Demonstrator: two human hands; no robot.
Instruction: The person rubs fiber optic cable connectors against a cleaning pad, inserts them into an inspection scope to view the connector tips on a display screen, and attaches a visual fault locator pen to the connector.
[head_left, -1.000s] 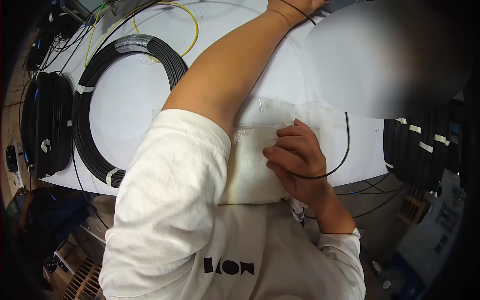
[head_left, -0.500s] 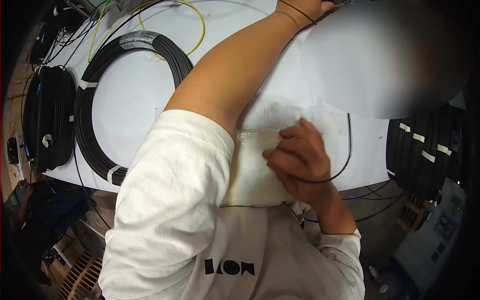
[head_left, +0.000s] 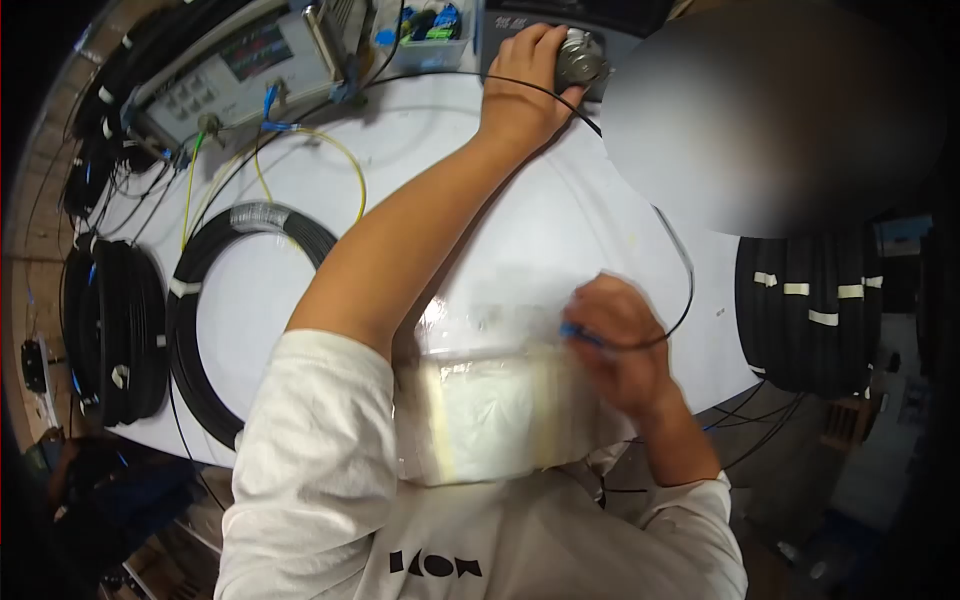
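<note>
In the pinched right grip [head_left: 622, 348], a blue-tipped cable [head_left: 690, 290], beside it a packet [head_left: 490, 415], farther forward left grip [head_left: 525, 88] curled around a metal device [head_left: 580, 62].

Tabletop [head_left: 520, 230]: white, smooth, faint sheen; cable coil [head_left: 187, 335], left: black, plastic-looking, ridged by its windings, under a glossy clear wrap [head_left: 260, 216] on the far side; cable bundle [head_left: 780, 340], right: matt black with pale, matt tape strips [head_left: 823, 319]; round fixture [head_left: 582, 62], far: silvery metal, shiny; bin [head_left: 440, 53], far: translucent plastic, smooth; packet [head_left: 490, 410], near: clear plastic film, glossy and wrinkled; shirt [head_left: 310, 460], near: white cloth, matt, creased; thin cable [head_left: 690, 270], right: black, smooth, lightly glossy; blue tip [head_left: 570, 329]: blurred, finish unreadable.
</note>
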